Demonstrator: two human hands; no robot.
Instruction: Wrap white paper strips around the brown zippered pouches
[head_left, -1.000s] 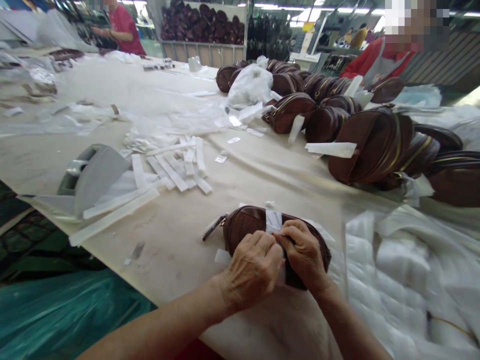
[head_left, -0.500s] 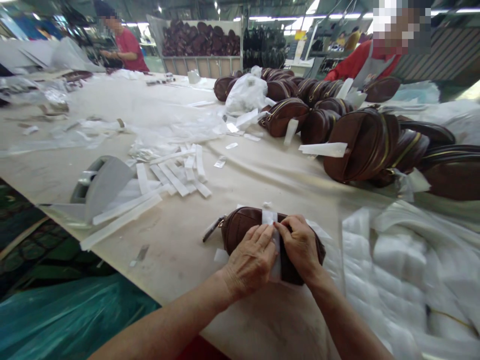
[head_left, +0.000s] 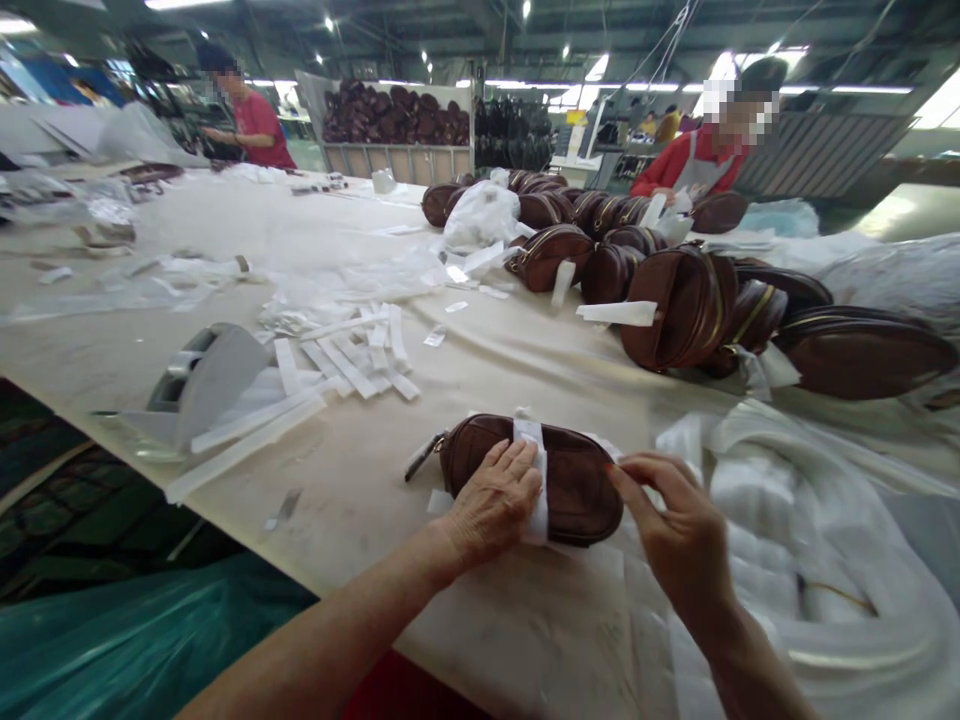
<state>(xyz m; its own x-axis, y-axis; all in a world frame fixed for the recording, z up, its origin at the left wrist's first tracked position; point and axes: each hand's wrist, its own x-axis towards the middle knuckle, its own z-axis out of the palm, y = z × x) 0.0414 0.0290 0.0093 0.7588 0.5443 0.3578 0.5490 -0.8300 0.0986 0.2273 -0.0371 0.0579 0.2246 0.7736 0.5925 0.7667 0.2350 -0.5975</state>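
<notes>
A brown zippered bag (head_left: 581, 485) lies on the table in front of me, with a white strip (head_left: 529, 430) wrapped across its middle. My left hand (head_left: 496, 492) rests on the bag's left half, fingers stretched out and tips on the strip. At the bag's right end, my right hand (head_left: 675, 520) has thumb and forefinger pinched together; what is between them, if anything, is too small to make out. A zipper pull (head_left: 424, 455) sticks out from the bag's left end.
Several brown bags (head_left: 675, 310) are heaped at the right back. Loose white strips (head_left: 352, 360) lie beside a grey tape dispenser (head_left: 217, 380) on the left. White foam wrap (head_left: 795, 540) covers the right side. Two people (head_left: 259, 130) work farther back.
My right hand has moved off the strip to the right, to the bag's right end. My left hand stays on the bag. The view has tilted up slightly.
</notes>
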